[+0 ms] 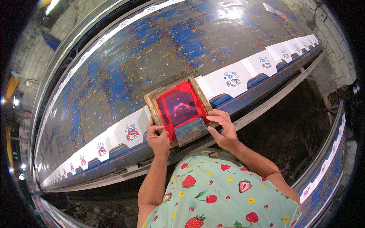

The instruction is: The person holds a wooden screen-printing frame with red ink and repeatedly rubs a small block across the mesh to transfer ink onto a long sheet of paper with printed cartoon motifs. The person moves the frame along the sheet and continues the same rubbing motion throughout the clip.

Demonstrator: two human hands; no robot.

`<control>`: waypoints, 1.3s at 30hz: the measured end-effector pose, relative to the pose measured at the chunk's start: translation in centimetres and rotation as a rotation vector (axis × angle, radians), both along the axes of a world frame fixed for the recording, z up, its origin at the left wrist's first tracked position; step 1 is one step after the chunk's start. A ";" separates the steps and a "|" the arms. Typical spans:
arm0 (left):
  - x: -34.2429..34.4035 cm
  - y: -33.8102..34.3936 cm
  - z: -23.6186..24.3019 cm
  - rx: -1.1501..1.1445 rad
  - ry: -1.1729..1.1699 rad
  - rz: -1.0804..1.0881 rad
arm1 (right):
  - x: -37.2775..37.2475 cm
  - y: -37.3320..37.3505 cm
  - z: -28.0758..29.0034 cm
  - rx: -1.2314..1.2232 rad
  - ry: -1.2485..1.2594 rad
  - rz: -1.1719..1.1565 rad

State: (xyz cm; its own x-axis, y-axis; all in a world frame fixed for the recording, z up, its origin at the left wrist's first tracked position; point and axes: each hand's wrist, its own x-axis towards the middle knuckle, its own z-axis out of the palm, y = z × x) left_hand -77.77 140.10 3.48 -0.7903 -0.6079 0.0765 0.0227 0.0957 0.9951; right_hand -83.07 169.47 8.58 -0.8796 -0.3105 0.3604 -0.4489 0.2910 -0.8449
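A wooden screen-printing frame (pixel 153 110) rests tilted across the near edge of the long table. Red ink coats its inside around a dark purple mesh window (pixel 180 107). At its near side lies a flat greyish plate (pixel 191 132), perhaps a squeegee. My left hand (pixel 158 138) is closed on the frame's near left corner. My right hand (pixel 225 131) grips the near right side, thumb and fingers bent around the wood. White cut pieces run along the table edge: the piece on the left (pixel 123 137) bears red in its print, while the piece on the right (pixel 224 76) shows only blue and black.
The long table (pixel 152 76) has a worn blue and grey top spotted with paint. Another strip of white pieces (pixel 99 41) follows its far edge. A rail (pixel 266 104) runs below the near edge. Behind me at lower right stands another table (pixel 323 190) with printed pieces.
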 end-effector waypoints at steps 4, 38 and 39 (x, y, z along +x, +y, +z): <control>-0.2 0.0 0.1 0.051 0.031 -0.015 | 0.1 0.0 0.1 -0.007 -0.013 -0.003; -0.4 0.0 -1.5 -0.202 -0.001 0.027 | -2.8 -4.6 4.9 0.721 0.420 0.523; -0.4 0.3 -1.7 -0.203 0.033 0.042 | -3.3 -4.7 5.7 0.759 0.405 0.556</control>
